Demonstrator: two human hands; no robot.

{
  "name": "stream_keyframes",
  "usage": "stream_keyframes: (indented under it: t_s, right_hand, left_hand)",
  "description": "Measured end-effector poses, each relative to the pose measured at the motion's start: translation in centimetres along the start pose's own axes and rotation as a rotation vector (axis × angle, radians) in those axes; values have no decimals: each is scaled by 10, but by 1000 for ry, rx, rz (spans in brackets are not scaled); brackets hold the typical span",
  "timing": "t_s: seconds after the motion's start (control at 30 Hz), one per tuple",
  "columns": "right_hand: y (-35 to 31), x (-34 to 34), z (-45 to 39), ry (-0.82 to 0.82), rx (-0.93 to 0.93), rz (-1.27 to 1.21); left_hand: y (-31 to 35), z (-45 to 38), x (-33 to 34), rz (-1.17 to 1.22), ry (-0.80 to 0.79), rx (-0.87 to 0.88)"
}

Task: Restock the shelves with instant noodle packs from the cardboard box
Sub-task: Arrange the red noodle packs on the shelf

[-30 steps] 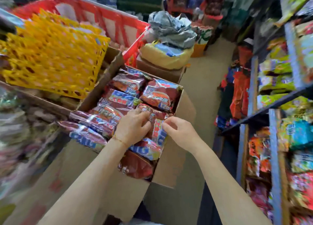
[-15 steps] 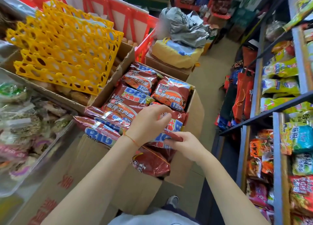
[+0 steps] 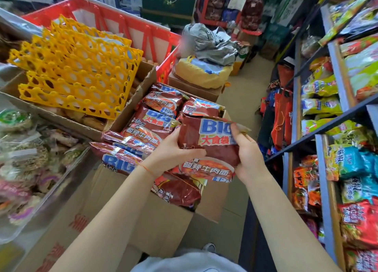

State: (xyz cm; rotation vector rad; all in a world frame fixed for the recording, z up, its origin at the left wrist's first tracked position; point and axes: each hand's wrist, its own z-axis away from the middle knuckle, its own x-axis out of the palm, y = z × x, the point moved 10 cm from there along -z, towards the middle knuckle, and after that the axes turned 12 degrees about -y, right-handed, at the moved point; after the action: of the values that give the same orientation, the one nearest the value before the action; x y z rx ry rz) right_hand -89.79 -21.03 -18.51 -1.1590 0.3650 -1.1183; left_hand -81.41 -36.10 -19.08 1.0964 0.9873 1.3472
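An open cardboard box (image 3: 163, 226) in front of me holds several dark red instant noodle packs (image 3: 155, 124) with blue "BIG" lettering. Both hands hold one such noodle pack (image 3: 210, 142) lifted just above the box's right side. My left hand (image 3: 173, 153) grips its left edge, and my right hand (image 3: 248, 151) grips its right edge with the thumb over the top corner. The metal shelves (image 3: 327, 126) on the right carry green, blue and red snack and noodle bags.
Yellow plastic egg trays (image 3: 77, 71) rest in a cardboard box on the left, with a red crate (image 3: 131, 28) behind. Bagged goods under clear plastic lie at far left. A box with a yellow bag (image 3: 202, 75) and grey wrapping stands beyond. The aisle floor (image 3: 245, 91) runs between box and shelves.
Both hands were reaching into the box and closing on a pack; now they have lifted that pack out and up, toward the right.
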Motion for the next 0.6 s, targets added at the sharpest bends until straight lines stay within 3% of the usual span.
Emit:
stream_keyframes:
  t_s: [0.13,0.23,0.3,0.33,0.47,0.6]
  right_hand:
    - [-5,8,2,-30,-31,106]
    - [-7,8,3,-27,-47,487]
    - [2,11,6,-45,38,742]
    - [15,18,7,-129,121,849]
    - [82,56,33,-598,461,1203]
    - [99,75,34,-595,330,1401]
  left_hand:
    - [4,8,-15,131,143,87]
    - [15,28,-49,133,402,243]
    - [16,42,-70,146,554,274]
    - [15,46,-76,152,584,271]
    - [8,44,-79,162,560,220]
    - [2,40,-71,170,524,212]
